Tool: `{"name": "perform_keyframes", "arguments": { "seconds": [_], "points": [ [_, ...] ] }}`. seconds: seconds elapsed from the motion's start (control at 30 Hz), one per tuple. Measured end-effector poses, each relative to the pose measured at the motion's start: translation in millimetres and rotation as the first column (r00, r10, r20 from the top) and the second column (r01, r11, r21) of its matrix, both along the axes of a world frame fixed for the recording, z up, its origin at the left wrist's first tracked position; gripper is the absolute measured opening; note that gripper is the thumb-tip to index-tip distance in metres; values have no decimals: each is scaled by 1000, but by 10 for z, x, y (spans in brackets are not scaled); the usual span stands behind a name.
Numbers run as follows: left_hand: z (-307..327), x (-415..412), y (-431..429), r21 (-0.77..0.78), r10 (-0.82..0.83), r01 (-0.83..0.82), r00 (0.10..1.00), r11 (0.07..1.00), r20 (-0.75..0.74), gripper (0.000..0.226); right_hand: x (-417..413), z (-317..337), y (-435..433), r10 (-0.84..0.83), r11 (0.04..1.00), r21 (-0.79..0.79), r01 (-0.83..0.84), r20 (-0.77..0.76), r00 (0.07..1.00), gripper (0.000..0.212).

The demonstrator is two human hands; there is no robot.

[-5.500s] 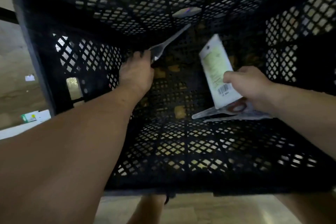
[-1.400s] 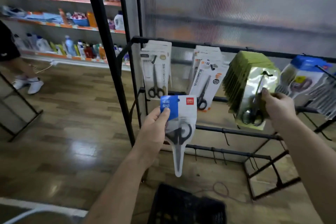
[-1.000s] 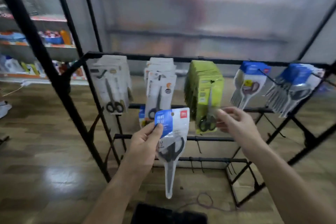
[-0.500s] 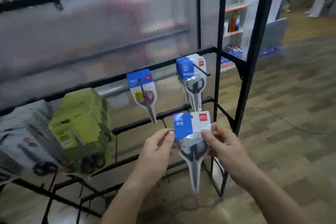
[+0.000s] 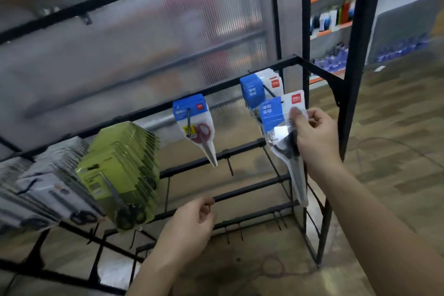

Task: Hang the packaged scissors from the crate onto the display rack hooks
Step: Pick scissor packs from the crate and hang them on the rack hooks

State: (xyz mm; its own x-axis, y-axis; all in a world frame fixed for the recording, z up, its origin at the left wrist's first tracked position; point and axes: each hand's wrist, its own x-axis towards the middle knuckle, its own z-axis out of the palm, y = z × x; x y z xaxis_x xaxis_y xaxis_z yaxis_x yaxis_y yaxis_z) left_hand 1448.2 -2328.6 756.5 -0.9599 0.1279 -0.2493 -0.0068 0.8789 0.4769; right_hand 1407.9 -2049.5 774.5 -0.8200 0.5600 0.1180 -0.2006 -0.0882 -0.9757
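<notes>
Head view shows the display rack, with the right hand pinching the packaged scissors at the card's edge, just ahead of the matching blue packs behind the fingers; the left hand hangs below, loosely curled and empty (near a lower rail). Best, I judge, to line the card's hole with the hook tip up-left of the fingers, then slide it back level. Its long axis runs near vertical, blades down.

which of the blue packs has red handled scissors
The blue pack hanging nearest the green stack: its handles are red. The held pack in the right hand has black handles.
</notes>
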Motion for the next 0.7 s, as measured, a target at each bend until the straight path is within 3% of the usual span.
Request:
{"name": "perform_keyframes", "arguments": {
  "seconds": [0.1, 0.27, 0.53, 0.7],
  "points": [
    [-40, 72, -103, -159, -5, 2, 1000, 987, -18, 23, -78, -1, -72, -16, 1000, -5, 16, 36, 999, 30],
    [-124, 120, -316, -201, 40, -35, 999, 979, 21, 31, -104, -9, -116, -177, 984, -17, 176, -68, 982, 32],
    [-118, 118, -23, -127, -100, 100, 995, 987, 2, 36, -109, 70, -137, -226, 974, -13, 226, -114, 967, 33],
    [165, -52, 357, 21, -174, 175, 984, 984, -42, 36, -73, 39, -73, -222, 974, 26, 226, -95, 970, 32]
  ]
}}
